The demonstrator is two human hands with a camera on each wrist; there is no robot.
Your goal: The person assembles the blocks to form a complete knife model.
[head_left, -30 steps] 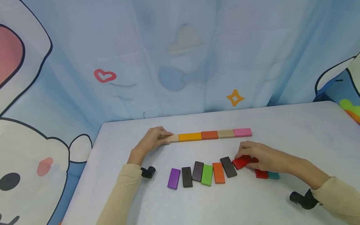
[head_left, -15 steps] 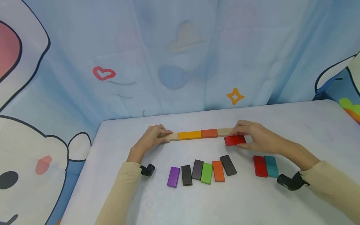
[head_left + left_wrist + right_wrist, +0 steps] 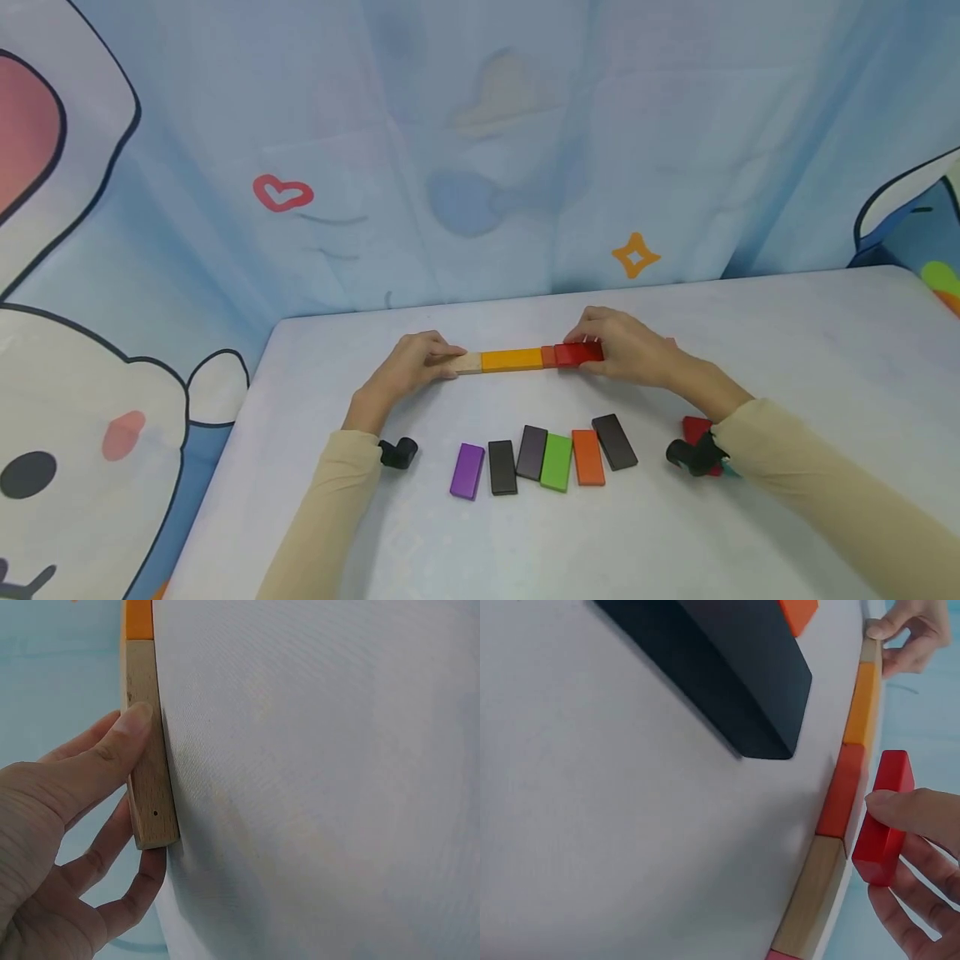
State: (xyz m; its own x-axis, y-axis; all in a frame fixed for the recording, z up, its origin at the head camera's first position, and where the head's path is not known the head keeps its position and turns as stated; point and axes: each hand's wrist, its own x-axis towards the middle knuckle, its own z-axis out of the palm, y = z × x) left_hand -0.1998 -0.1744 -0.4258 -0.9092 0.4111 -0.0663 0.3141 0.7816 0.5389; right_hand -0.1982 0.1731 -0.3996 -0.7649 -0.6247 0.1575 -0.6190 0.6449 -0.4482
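Note:
My left hand (image 3: 408,367) pinches the plain wooden block (image 3: 154,791) at the left end of a row of flat blocks. Against it lies a yellow block (image 3: 512,360), followed by an orange-red block (image 3: 842,791) and a second plain wooden block (image 3: 810,896). A pink block (image 3: 781,955) ends the row, mostly hidden in the head view behind my right hand (image 3: 633,350). That hand grips a red block (image 3: 885,821) between thumb and fingers. In the right wrist view the red block is raised, apart from the row.
In front of the row lie loose blocks: purple (image 3: 467,472), dark (image 3: 502,468), dark grey (image 3: 532,452), green (image 3: 557,462), orange (image 3: 588,457) and black (image 3: 615,442). Another red block (image 3: 696,429) and teal ones are partly hidden under the right wrist camera (image 3: 693,456).
My right hand took the red block from the loose blocks and carried it up and leftward over the row. The left hand has stayed on the wooden end block.

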